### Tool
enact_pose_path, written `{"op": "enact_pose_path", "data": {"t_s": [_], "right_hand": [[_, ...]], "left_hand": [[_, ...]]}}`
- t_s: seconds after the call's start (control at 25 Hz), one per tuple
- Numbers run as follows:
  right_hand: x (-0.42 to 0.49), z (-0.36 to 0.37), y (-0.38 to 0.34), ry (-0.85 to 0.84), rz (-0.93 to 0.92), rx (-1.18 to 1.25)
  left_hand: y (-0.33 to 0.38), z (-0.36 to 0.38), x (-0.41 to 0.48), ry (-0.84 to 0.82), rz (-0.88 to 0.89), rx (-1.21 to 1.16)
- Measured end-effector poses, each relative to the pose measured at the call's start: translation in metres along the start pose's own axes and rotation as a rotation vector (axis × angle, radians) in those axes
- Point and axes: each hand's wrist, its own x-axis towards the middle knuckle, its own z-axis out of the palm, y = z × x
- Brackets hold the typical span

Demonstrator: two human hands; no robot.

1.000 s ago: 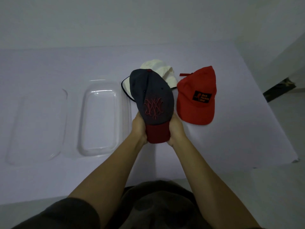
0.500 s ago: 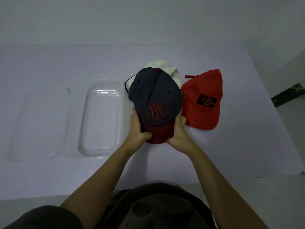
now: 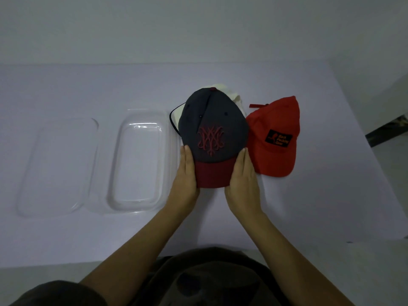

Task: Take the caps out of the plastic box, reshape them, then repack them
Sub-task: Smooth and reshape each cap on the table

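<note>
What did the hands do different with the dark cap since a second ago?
Both hands loosened their grip on the brim of the dark cap: the left hand and right hand now lie with straight fingers along its sides, and the crown looks rounder. The red cap, white cap, plastic box and lid stayed put.

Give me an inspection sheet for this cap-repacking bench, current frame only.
Surface: white table, dimly lit.
Job's things: navy cap with dark red brim, near centre; red cap lying to its right; cream cap mostly hidden behind the navy cap; clear plastic box holds no cap; clear lid flat to its left.
Clutter: nothing seen.
Grippers: left hand and right hand, fingers straight, flank the navy cap's brim.
Cables: nothing seen.
Surroundings: pale wall behind; person's dark clothing at bottom edge.
</note>
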Motion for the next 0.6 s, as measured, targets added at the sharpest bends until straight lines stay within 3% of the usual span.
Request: {"op": "enact_pose_path", "data": {"t_s": [0.12,0.2,0.28,0.44,0.6], "right_hand": [[-0.009,0.001,-0.008,-0.049,0.049,-0.009],[-0.014,0.000,-0.007,-0.117,0.065,0.042],[-0.016,-0.002,-0.007,-0.162,0.090,0.075],[-0.009,-0.003,-0.013,-0.209,0.033,0.167],[-0.010,-0.003,-0.011,-0.367,0.010,0.389]], "left_hand": [[-0.004,0.010,-0.012,0.136,0.069,0.079],[-0.020,0.017,-0.013,0.154,0.188,0.277],[-0.027,0.022,-0.011,0.154,0.144,0.352],[-0.017,0.017,-0.012,0.135,0.108,0.164],[-0.016,0.017,-0.014,0.071,0.087,-0.078]]}}
